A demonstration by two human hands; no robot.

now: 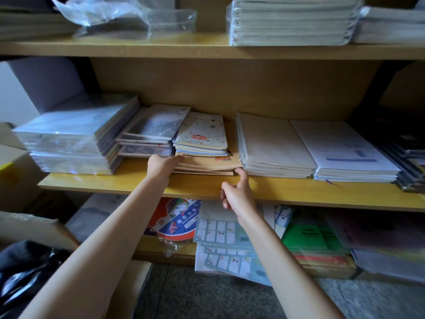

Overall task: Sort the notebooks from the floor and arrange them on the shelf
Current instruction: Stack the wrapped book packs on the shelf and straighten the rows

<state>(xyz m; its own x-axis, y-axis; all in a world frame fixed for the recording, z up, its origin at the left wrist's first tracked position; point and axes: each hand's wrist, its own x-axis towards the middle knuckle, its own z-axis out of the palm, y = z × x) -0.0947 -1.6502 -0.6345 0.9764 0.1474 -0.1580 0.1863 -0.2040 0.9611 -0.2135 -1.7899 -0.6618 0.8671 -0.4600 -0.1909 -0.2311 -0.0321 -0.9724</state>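
— What crowds the brown notebooks [207, 163]?
— They lie on the middle shelf [115, 185]. Spiral pads [273, 143] sit just beside them on the right, grey-covered notebooks [154, 127] on the left, and pale patterned notebooks [202, 132] are stacked on top.
— Any room?
— A bare strip of smooth wood along the front edge.
— And the grips?
— The left grip [164, 165] presses straight fingers against the stack's left side. The right grip [236, 194] sets its thumb on the front right corner, fingers loosely curled, clasping nothing.
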